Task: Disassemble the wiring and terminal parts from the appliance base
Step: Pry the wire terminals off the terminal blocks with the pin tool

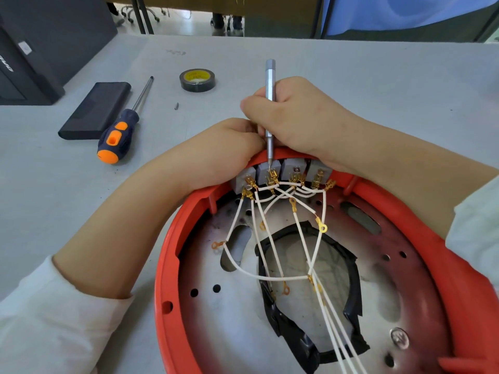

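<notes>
The red round appliance base (172,255) lies open on the grey table, its metal plate facing up. Several grey terminal blocks (293,168) sit in a row along its far rim, with brass connectors and white wires (272,252) fanning toward me. My right hand (299,117) grips a slim silver screwdriver (270,85) upright, its tip down on the second block from the left. My left hand (226,147) rests on the rim beside the leftmost block; its fingers curl over the far side and are hidden.
A blue-and-orange screwdriver (121,130) lies at the left beside a flat black case (94,110). A roll of black tape (197,80) and a small loose bit (176,106) lie further back. A black box (32,47) stands at the far left.
</notes>
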Demonstrator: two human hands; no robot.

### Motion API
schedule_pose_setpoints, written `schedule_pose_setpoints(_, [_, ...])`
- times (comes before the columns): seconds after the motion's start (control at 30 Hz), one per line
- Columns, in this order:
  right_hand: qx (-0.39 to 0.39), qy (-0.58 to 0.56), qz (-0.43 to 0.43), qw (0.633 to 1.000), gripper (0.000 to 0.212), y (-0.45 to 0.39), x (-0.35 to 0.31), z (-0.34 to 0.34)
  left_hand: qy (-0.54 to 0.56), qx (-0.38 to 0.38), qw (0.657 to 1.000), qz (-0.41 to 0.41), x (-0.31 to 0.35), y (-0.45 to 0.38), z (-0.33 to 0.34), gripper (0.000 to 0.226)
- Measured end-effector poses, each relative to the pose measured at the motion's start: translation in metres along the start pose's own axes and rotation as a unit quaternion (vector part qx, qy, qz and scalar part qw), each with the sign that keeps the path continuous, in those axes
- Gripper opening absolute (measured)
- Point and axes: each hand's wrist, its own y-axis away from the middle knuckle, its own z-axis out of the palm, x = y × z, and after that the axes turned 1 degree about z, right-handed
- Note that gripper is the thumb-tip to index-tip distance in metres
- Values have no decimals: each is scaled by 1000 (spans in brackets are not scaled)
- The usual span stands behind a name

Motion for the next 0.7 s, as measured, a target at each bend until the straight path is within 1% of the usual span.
schedule_pose_setpoints(0.3, [-24, -6, 29, 999, 43, -4, 1, -2, -11, 17, 1000, -21, 0, -1, 1, 28])
schedule_pose_setpoints(0.47, [-31, -21, 45, 998, 44, -6, 3, -2, -13, 15, 1000, -19, -1, -2, 1, 28])
schedule_pose_setpoints(0.53, [-29, -24, 42, 998, 43, -5, 3, -2, -7, 15, 1000, -9, -1, -2, 1, 29])
schedule_pose_setpoints(0.6, [-13, -18, 19, 1000, 44, -2, 3, -2, 9, 13, 1000, 11, -1, -1, 1, 32])
schedule_pose_setpoints(0.7, [5, -39, 0, 999, 50, 4, 2, -2, 52, -22, 998, 41, -1, 3, 0, 39])
